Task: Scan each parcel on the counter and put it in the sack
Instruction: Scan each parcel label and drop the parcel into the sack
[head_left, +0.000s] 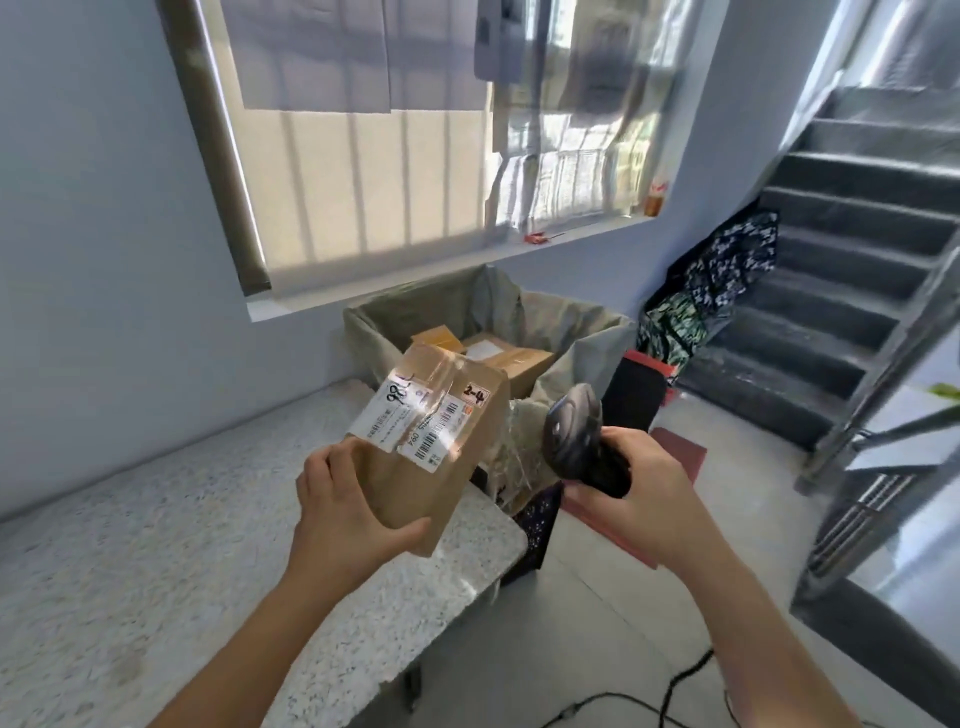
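Scanning step — left hand (345, 512) grips the parcel (431, 441), right hand (641, 483) clutches the scanner (574, 434) at its 3 o'clock — next, probably, the sack (587, 343) at 12.

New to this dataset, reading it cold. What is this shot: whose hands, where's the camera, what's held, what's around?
There is no robot here. A person works with bare hands, and the single picture comes from a wide-angle camera worn on their head, looking forward and down. That is why both forearms reach in from the bottom edge.

The left hand grips a brown cardboard parcel by its lower end, with the white barcode label facing the camera. The right hand holds a dark handheld scanner beside the parcel.

Under the parcel is a speckled stone counter. Past its far end stands an open grey-green sack with cardboard boxes already inside. A staircase rises on the right.
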